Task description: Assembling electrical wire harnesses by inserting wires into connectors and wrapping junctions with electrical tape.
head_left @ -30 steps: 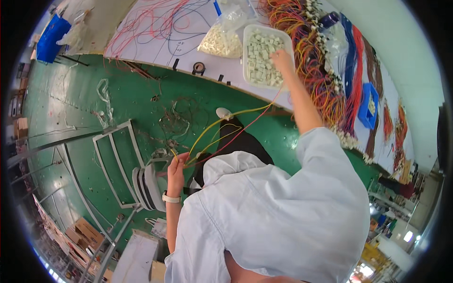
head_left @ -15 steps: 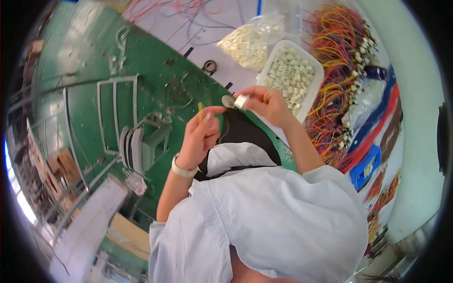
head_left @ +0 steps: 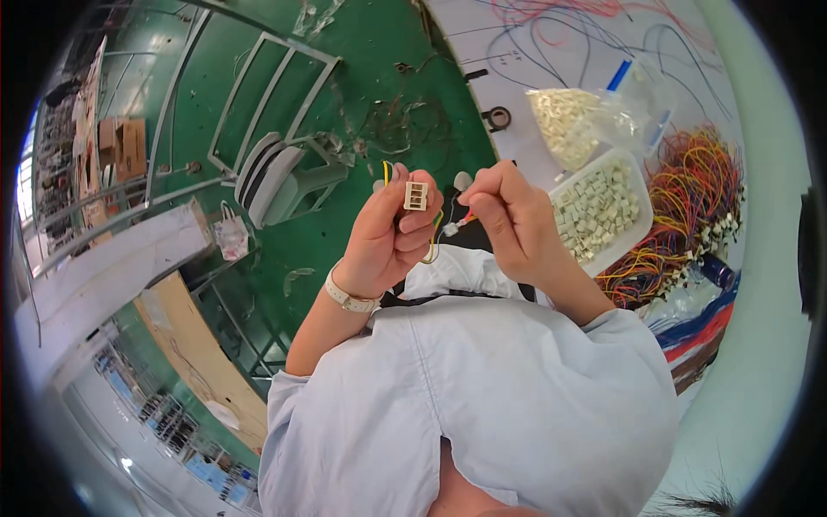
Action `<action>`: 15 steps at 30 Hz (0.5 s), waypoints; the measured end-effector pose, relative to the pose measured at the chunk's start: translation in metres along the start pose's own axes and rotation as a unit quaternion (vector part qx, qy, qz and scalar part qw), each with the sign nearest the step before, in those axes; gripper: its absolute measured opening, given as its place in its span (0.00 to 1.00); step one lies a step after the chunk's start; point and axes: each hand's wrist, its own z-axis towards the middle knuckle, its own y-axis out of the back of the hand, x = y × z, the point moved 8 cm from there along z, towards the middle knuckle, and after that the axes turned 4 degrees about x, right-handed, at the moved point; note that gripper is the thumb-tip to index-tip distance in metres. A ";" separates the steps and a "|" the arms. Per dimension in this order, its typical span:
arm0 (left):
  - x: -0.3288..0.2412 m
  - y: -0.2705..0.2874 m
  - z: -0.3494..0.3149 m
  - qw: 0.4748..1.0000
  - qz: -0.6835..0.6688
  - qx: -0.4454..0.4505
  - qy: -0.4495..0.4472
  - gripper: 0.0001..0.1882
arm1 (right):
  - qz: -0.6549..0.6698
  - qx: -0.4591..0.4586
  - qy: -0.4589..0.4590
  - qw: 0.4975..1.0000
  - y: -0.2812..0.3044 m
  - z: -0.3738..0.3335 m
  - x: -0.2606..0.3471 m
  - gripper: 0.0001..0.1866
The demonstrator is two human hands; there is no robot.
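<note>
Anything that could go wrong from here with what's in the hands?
Two things, perhaps. The white plug sits near the fingertips of the left hand, so a loose grip might drop it, possibly to the green floor among the scrap wires. The red wire pinched in the right hand has a small tip that could bend if knocked.

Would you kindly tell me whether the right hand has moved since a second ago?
Yes, the right hand has moved from over the white tub to its left side.
</note>
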 end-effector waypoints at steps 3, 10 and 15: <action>-0.022 0.012 -0.022 0.999 0.019 0.017 -0.031 0.20 | -0.008 -0.002 0.049 0.999 -0.029 0.020 0.015 0.02; -0.087 0.045 -0.075 0.989 0.039 0.045 -0.135 0.16 | -0.112 0.055 0.080 0.989 -0.116 0.056 0.039 0.03; -0.145 0.063 -0.115 0.956 0.128 0.105 -0.243 0.12 | -0.023 0.107 -0.052 0.993 -0.176 0.076 0.037 0.07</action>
